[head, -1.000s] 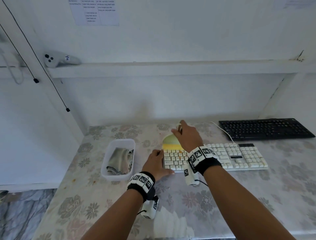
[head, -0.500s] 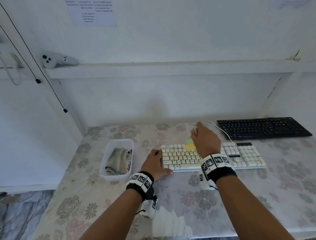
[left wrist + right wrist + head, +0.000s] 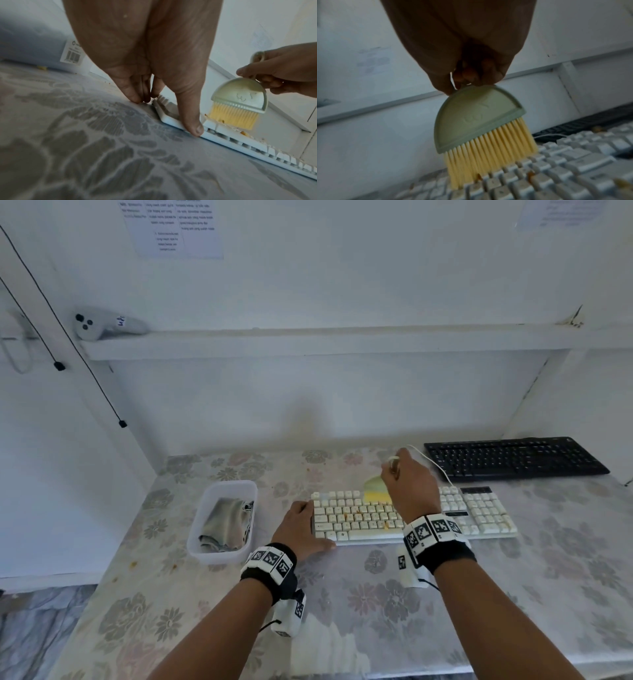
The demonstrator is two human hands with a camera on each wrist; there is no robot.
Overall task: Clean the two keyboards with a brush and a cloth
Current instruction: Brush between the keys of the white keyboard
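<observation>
Right hand [image 3: 409, 486] grips green brush [image 3: 477, 119], yellow bristles on white keyboard [image 3: 479, 515] keys; left hand [image 3: 301, 525], fingers straight, braces its left end.

Both forearms were bare, with no sleeves in view. Just behind the left hand [image 3: 297, 528] sat a black wristband [image 3: 270, 571], ringed by a row of white square tiles printed with black-and-white coded markers. Under that wrist hung a small white camera block [image 3: 289, 616] bearing the same kind of marker, with a thin black cable looping from it. Behind the right hand [image 3: 411, 486] was a matching band [image 3: 440, 546], its white block [image 3: 407, 568] and cable slung beneath.
</observation>
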